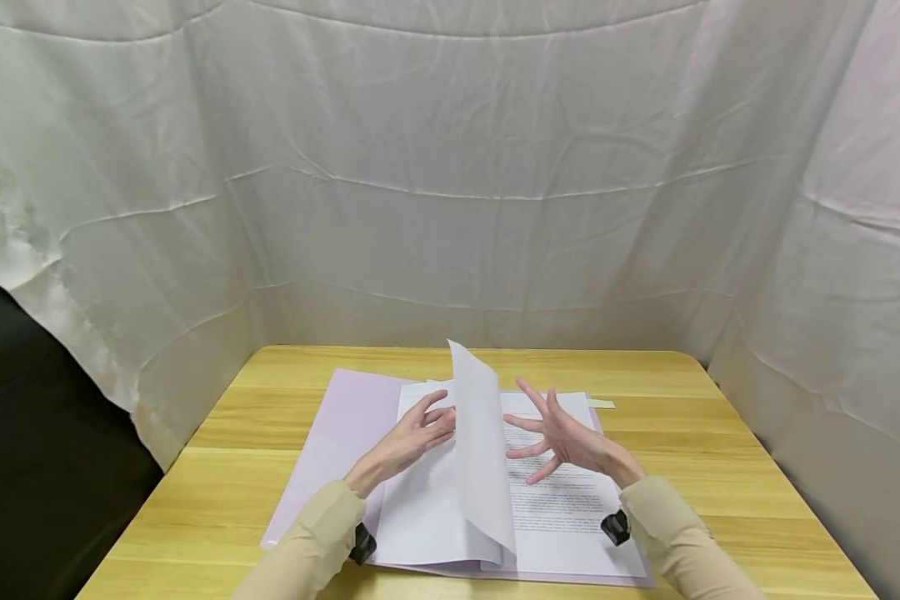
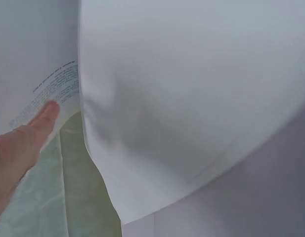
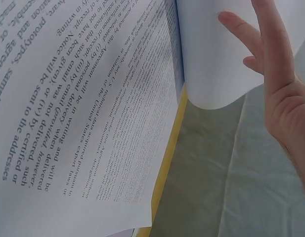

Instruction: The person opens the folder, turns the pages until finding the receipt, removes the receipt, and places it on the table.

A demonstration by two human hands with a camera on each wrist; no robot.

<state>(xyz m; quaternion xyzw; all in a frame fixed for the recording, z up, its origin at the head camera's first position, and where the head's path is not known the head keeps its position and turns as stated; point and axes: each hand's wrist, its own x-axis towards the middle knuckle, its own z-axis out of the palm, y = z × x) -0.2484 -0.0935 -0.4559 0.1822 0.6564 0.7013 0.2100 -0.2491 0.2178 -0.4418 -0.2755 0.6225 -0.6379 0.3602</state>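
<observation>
A light purple folder (image 1: 356,425) lies spread open on the table with white papers in it. Between the hands a curved white sheet (image 1: 483,454) stands up from the stack, its top edge bending over. My left hand (image 1: 412,437) reaches toward the sheet's left face, fingers loosely extended and fingertips right at the paper. On the other side, my right hand (image 1: 573,437) has its fingers spread wide, holding nothing, above a page of printed text (image 1: 558,508). Dense text (image 3: 108,98) also fills much of the right wrist view. White pages (image 1: 420,517) lie on the folder's left side.
A pale yellow tab (image 1: 602,404) sticks out at the right edge of the papers. The wooden table (image 1: 720,467) extends around the folder. Light grey curtains (image 1: 465,183) hang behind and on both sides, and a black area (image 1: 37,450) shows at left.
</observation>
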